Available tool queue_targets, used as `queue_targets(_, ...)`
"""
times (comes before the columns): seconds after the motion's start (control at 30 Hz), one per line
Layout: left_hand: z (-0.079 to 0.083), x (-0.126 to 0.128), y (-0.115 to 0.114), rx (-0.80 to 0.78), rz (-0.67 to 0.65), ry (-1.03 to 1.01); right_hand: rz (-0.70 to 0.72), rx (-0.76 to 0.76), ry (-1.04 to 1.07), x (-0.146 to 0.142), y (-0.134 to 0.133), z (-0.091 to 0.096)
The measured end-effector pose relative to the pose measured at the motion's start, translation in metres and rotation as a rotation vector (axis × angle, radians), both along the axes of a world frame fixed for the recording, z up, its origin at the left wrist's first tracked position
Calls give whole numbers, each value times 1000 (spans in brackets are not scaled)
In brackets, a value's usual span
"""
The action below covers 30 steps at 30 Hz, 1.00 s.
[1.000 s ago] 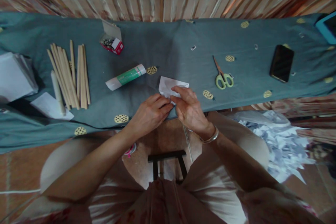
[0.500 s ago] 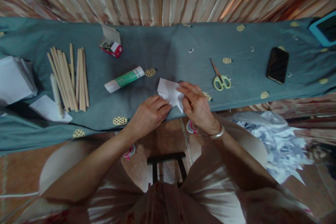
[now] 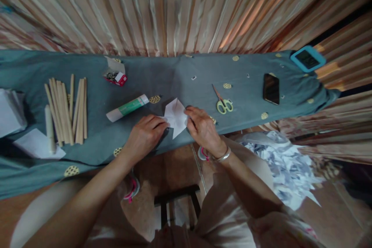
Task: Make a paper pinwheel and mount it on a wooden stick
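A small piece of folded white paper [image 3: 176,115] is held between my two hands near the front edge of the cloth-covered table [image 3: 186,89]. My left hand [image 3: 147,133] pinches its left side, thumb and forefinger together. On the opposite side, my right hand [image 3: 203,128], with a silver bangle at the wrist, grips the right edge. Creases and pointed corners show in the paper. Beyond my left hand lies a white and green glue stick [image 3: 128,107]. Green-handled scissors [image 3: 223,104] rest to the right of my right hand.
Wooden sticks [image 3: 65,112] lie at the left, beside a stack of paper [image 3: 10,112] and a whitish rod [image 3: 50,130] on a loose sheet. Behind them is an open red box [image 3: 115,77]. At right are a phone [image 3: 271,89], a blue-framed device [image 3: 308,59] and paper scraps [image 3: 287,170] below.
The paper now shows more of its folded face, with points at top and bottom, and my hands are at its two sides. The whole view has shifted, with more curtain visible.
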<state>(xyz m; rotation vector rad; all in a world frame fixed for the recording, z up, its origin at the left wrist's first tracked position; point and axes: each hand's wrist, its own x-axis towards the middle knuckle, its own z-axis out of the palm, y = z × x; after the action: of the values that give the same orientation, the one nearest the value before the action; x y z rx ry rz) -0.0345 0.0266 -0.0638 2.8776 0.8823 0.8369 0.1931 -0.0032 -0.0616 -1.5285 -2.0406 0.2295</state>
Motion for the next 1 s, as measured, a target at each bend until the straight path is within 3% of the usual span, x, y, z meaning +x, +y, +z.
queue_targets(0.63, 2, -8, 19, 114, 54, 64, 88, -99, -31, -6, -4, 16)
queue_targets(1.0, -3, -9, 17, 41, 73, 67, 104, -51, -34, -6, -6, 8)
